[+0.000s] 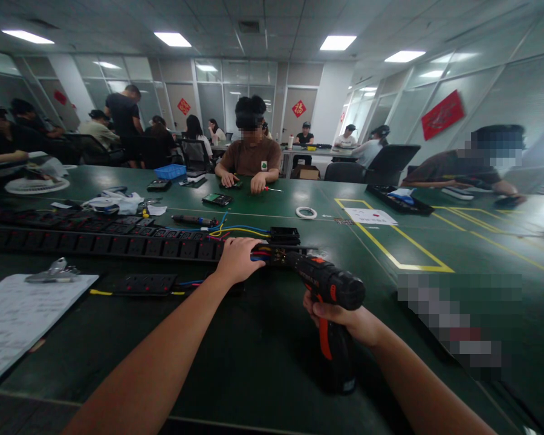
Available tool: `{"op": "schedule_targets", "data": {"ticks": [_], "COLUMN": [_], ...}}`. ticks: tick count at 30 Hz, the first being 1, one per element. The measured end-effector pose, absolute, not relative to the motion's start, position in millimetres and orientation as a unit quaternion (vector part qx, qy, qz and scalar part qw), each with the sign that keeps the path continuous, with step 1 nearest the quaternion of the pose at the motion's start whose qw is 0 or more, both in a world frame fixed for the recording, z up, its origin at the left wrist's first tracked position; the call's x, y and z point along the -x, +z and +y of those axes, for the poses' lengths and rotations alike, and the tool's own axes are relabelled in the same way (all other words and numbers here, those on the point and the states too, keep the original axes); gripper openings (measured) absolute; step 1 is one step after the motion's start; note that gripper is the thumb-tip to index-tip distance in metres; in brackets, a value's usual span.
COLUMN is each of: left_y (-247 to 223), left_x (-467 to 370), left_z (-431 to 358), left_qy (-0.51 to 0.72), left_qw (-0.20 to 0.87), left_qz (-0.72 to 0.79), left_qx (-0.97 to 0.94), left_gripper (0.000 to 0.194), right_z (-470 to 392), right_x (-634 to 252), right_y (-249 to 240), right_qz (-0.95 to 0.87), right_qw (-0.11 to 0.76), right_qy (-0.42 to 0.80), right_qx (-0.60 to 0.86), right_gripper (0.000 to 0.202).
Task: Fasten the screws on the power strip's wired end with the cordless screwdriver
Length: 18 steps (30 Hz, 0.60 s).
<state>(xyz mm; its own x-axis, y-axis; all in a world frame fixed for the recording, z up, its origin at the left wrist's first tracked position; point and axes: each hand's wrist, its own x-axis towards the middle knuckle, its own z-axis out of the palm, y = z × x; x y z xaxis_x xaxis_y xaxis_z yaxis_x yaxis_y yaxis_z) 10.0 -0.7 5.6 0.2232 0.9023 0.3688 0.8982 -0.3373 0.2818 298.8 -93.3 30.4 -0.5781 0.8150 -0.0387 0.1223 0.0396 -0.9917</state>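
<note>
A long black power strip (127, 244) with a row of sockets lies across the green table. My left hand (239, 260) grips its right end, where coloured wires show. My right hand (333, 314) is wrapped round the handle of a black and orange cordless drill (329, 281). The drill's tip points left at the strip's open end, just right of my left hand; whether it touches a screw is too small to tell. Behind the strip's end sits a small black module (284, 234) with blue and yellow wires. A short socket piece (149, 284) lies in front of the strip.
A clipboard with paper (31, 308) lies at the left. Beyond the strip are a black tool (194, 220), a white tape roll (306, 212) and a blue basket (170, 171). Across the green table (263, 374) a person works with both hands; another leans in at right.
</note>
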Motion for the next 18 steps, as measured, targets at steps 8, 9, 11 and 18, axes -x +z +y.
{"op": "schedule_targets", "data": {"ticks": [8,9,11,18], "left_y": [5.1,5.1,5.3,6.6], "left_x": [-9.6,-9.6,-9.7,-10.9], "left_z": [-0.6,-0.6,-0.8,-1.7], "left_qy": [0.241,0.242,0.243,0.237], "left_qw": [0.002,0.0,-0.003,-0.009], "left_qz": [0.573,0.572,0.571,0.575], "left_qx": [-0.783,-0.784,-0.784,-0.783], "left_gripper": [0.056,0.056,0.055,0.055], "right_z": [-90.6,-90.6,-91.3,-93.1], "right_x": [-301.3,-301.4,-301.4,-300.2], "right_y": [26.2,26.2,26.7,29.9], "right_qz": [-0.664,-0.663,-0.661,-0.659], "right_qw": [0.287,0.287,0.289,0.288], "right_qy": [0.59,0.59,0.59,0.589], "right_qx": [0.36,0.361,0.363,0.369], "right_gripper": [0.045,0.046,0.046,0.046]}}
